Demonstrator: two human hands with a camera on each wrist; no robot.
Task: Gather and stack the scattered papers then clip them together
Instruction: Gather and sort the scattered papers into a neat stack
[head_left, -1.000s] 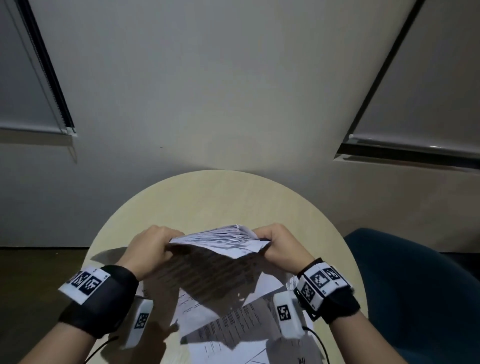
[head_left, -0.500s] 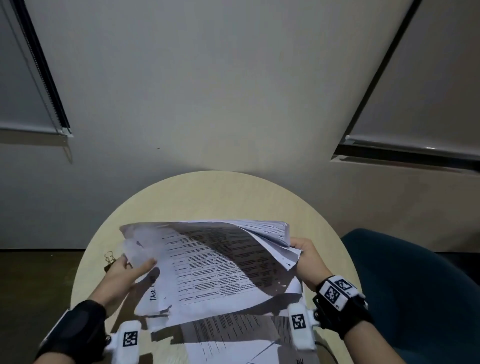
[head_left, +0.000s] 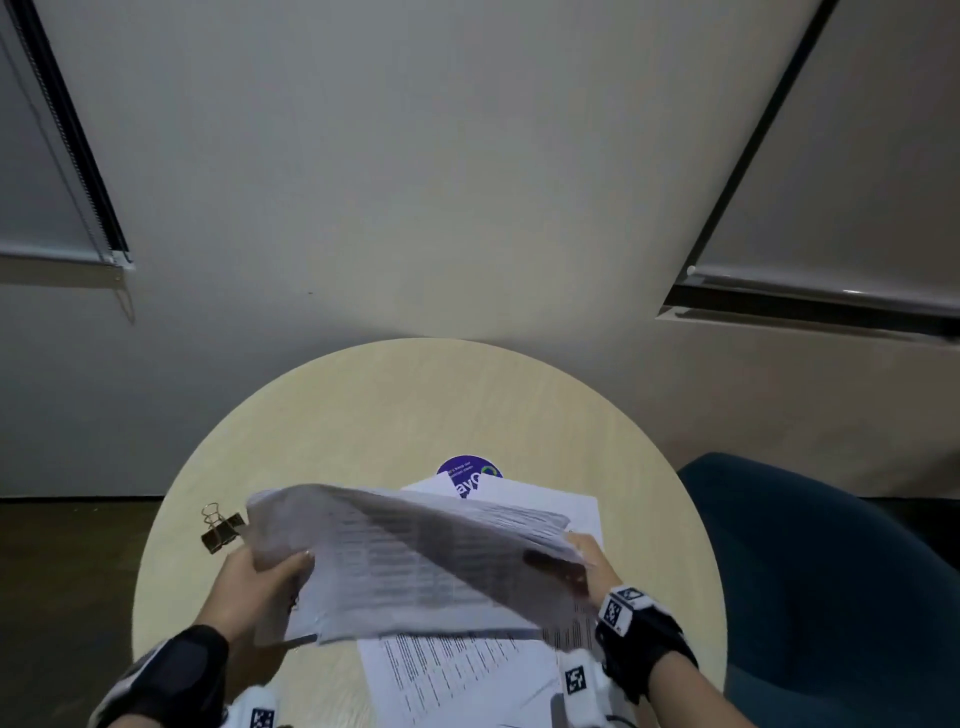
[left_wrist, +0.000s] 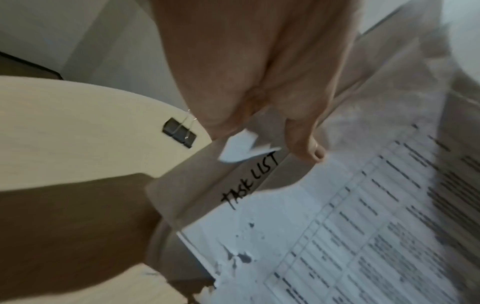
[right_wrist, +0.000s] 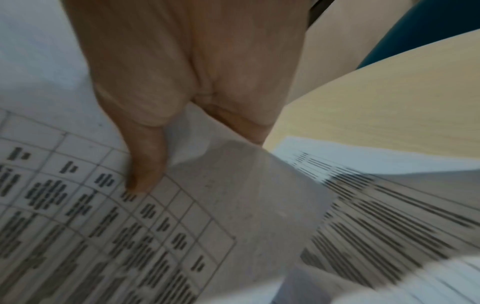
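A stack of printed papers (head_left: 415, 561) hangs above the round table, held at both ends and sagging in the middle. My left hand (head_left: 265, 582) grips its left edge, thumb (left_wrist: 303, 142) on top by the words "TASK LIST". My right hand (head_left: 587, 566) holds the right edge, thumb (right_wrist: 145, 162) pressed on the printed table, fingers hidden beneath. Loose sheets (head_left: 467, 675) lie on the table under the stack, and more (head_left: 550, 504) lie behind it. A black binder clip (head_left: 221, 530) (left_wrist: 179, 131) lies on the table just left of the stack.
The light wooden round table (head_left: 395, 405) stands against a grey wall. A purple round sticker (head_left: 467, 475) peeks out from under the far sheets. A dark blue chair (head_left: 831, 597) stands at the right. Dark floor lies to the left.
The stack was held edge-on between both hands, then swung down flat and lower over the table. The left hand slid out to the left edge; the clip and sticker came into view.
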